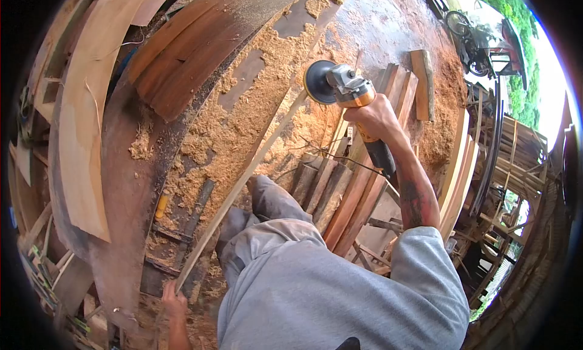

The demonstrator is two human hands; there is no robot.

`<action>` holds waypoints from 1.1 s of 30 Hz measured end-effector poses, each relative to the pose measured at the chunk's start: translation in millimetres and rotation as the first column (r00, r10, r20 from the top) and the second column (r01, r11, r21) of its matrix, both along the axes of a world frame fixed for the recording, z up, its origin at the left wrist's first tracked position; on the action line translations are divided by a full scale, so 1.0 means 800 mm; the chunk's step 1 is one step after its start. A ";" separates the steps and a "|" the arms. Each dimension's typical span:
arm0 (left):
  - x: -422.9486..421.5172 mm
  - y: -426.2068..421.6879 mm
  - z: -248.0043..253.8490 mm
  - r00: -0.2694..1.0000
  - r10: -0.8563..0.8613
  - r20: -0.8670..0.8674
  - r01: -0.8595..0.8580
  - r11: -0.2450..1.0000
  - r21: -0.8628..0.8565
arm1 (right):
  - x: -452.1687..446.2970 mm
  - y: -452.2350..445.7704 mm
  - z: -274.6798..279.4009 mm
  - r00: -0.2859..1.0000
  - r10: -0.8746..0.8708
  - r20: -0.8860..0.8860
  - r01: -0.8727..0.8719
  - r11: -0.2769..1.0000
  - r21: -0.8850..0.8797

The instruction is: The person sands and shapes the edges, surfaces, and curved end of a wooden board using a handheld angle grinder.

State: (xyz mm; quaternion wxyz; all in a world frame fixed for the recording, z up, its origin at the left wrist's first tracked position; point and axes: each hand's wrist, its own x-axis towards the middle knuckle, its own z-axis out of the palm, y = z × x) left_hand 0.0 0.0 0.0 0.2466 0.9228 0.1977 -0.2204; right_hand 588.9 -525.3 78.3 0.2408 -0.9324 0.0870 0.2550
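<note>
My right hand [378, 117] is wrapped round an angle grinder [354, 94] with a yellow and grey body and a round dark disc [319, 81]. The disc overlaps the far end of a long, thin wooden strip [238, 186]; whether they touch, I cannot tell. This strip runs slantwise down past my leg to the lower left. There my left hand [174, 300] grips its near end with closed fingers. Part of the grinder's handle is hidden by my right hand and forearm.
Sawdust [255, 101] covers much of the ground. Wide pale planks [85, 125] and reddish-brown boards [188, 52] lie to the left. Stacked timber [349, 210] stands right of my legs, crossed by a dark cable or twig. A motorcycle [470, 37] is at upper right.
</note>
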 end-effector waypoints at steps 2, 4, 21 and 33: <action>0.010 0.005 0.014 1.000 0.010 0.000 -0.010 0.999 0.046 | -0.001 0.015 -0.002 0.997 -0.016 0.077 0.008 0.994 0.104; 0.013 -0.020 -0.009 1.000 0.028 0.000 -0.028 1.000 -0.001 | 0.008 -0.006 0.034 0.993 -0.114 0.023 0.113 0.993 0.029; 0.015 -0.016 0.008 1.000 0.030 0.002 -0.030 1.000 0.011 | -0.024 -0.037 -0.007 0.957 0.259 0.129 -0.267 0.963 0.045; 0.002 -0.019 -0.001 0.998 0.035 0.055 -0.037 0.998 0.040 | -0.121 0.065 0.010 0.993 0.094 0.076 -0.106 0.980 0.167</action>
